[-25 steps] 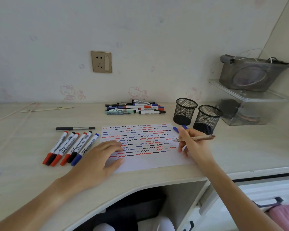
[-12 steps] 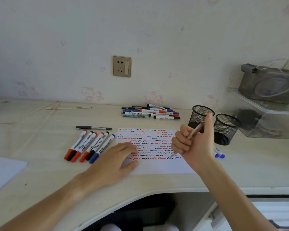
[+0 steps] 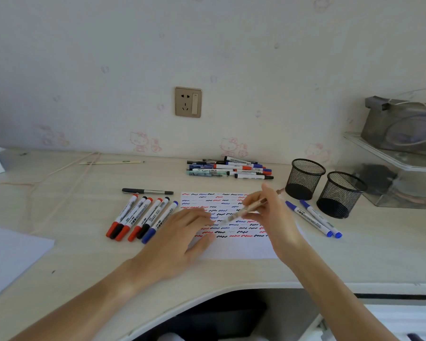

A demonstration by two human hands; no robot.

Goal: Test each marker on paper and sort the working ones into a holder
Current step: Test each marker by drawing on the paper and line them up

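A white paper [image 3: 239, 249] covered in red, blue and black squiggles lies on the desk. My left hand [image 3: 182, 239] rests flat on its left part. My right hand [image 3: 273, 217] holds a thin tan pen [image 3: 252, 206] slanted over the paper, tip pointing down-left near the squiggles. Two black mesh holders [image 3: 305, 178] [image 3: 340, 193] stand at the right; they look empty. Two blue-capped markers [image 3: 312, 217] lie beside them. A row of several capped markers [image 3: 140, 217] lies left of the paper, a black pen [image 3: 146, 191] above them.
A pile of several markers [image 3: 231, 168] sits near the wall behind the paper. A clear shelf [image 3: 394, 158] with a grey case stands at the far right. A loose sheet [image 3: 8, 254] lies at the left edge. A cable [image 3: 67, 166] runs along the left.
My right hand has lowered the tan pen from a raised fist grip to a slanted hold over the paper. The left hand has stayed on the paper.
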